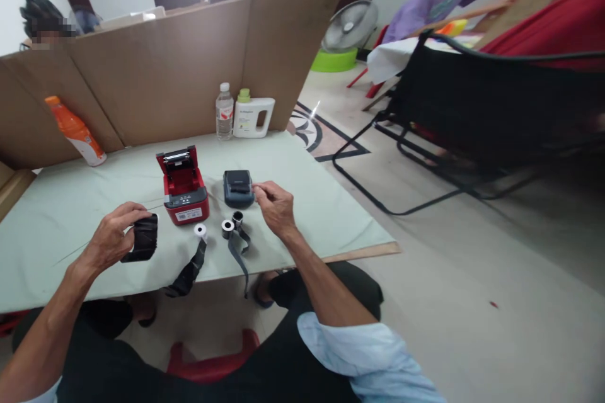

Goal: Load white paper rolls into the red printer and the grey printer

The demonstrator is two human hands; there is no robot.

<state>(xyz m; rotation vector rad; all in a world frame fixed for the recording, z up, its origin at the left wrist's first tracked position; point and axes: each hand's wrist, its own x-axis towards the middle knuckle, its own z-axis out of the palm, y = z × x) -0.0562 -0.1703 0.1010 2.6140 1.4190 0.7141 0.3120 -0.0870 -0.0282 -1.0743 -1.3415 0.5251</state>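
Note:
My left hand (111, 239) pinches a wide, shiny black roll (145, 238) above the table's left front. To its right stands a red and black label printer (191, 204), its lid raised and its inside showing. The fingers of my right hand (276, 206) are closed at the right edge of a small dark printer (237, 189); exactly what they grip is hard to see. In front of the printers lie a white-cored roll (200, 231) trailing a black strip over the table edge, a second white-cored roll (227, 227) and a dark roll (237, 218) with loose dark strips.
A cardboard screen (165, 69) borders the pale green tabletop (293, 170) at the back. Before it stand an orange bottle (78, 132), a water bottle (224, 112) and a white jug (253, 116). To the right are a black folding chair (463, 107), a fan (350, 26) and a seated person (425, 6).

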